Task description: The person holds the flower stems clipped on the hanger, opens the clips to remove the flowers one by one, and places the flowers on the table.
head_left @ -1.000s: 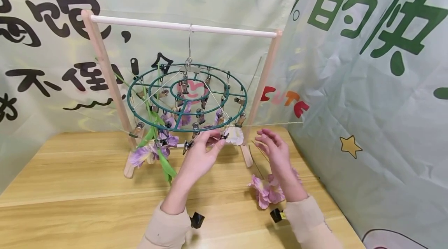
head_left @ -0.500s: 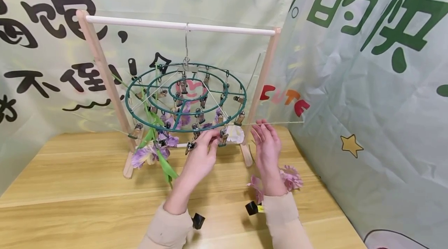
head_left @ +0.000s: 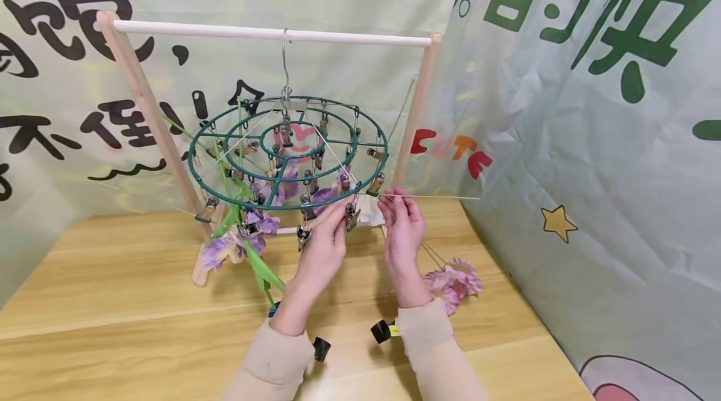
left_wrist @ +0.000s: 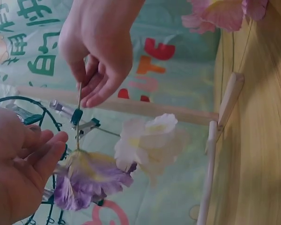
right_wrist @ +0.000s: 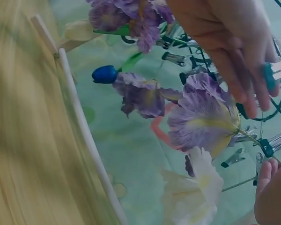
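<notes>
A round green hanger (head_left: pixel 290 206) with metal clips hangs from the rack's white rod. My right hand (head_left: pixel 402 226) pinches the thin stem (left_wrist: pixel 79 96) of a purple and yellow artificial flower (left_wrist: pixel 86 180), right beside a clip (right_wrist: pixel 267 146) at the hanger's right side. The flower's head lies under the ring, next to a white flower (left_wrist: pixel 150 143). My left hand (head_left: pixel 323 248) is under the hanger's front edge with fingers extended near the clips, gripping nothing. Part of the purple flower is hidden behind it in the head view.
Purple flowers (head_left: pixel 231 248) with green leaves hang at the hanger's left. A blue tulip bud (right_wrist: pixel 104 74) shows among them. Pink flowers (head_left: pixel 456 282) lie on the wooden table (head_left: pixel 141 338) at the right. The wooden rack's posts (head_left: pixel 414 113) flank the hanger; printed cloth stands behind.
My right hand has moved left to the hanger's right edge and now pinches the stem there. My left hand has let go of the front clip, which hangs free. The head view has shifted slightly.
</notes>
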